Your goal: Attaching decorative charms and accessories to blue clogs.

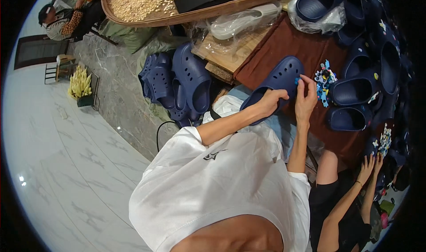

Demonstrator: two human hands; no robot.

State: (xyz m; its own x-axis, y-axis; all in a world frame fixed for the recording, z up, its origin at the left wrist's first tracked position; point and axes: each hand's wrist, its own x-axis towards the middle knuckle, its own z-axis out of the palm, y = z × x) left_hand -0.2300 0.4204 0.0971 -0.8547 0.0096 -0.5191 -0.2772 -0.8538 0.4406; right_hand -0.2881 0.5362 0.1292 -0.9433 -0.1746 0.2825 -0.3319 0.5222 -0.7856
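A navy blue foam clog (280,74) with round vent holes is held at a slant in front of me, its toe pointing away. My left hand (271,102) grips the clog, with its fingers closed around the side of the opening. At the right side of the toe, my right hand (306,95) pinches a small blue shoe charm (297,80) against the clog; the charm's shape is too small to make out. Just right of that hand, a heap of colourful shoe charms (325,84) lies on the brown cloth (270,45).
Several navy clogs (191,76) stand at my left; more clogs (353,91), some with charms, crowd the right. A wooden-rimmed tray (199,17) of pale kernels sits ahead, beside a bagged white clog (242,23). At lower right, another person's hands (370,165) work near more charms.
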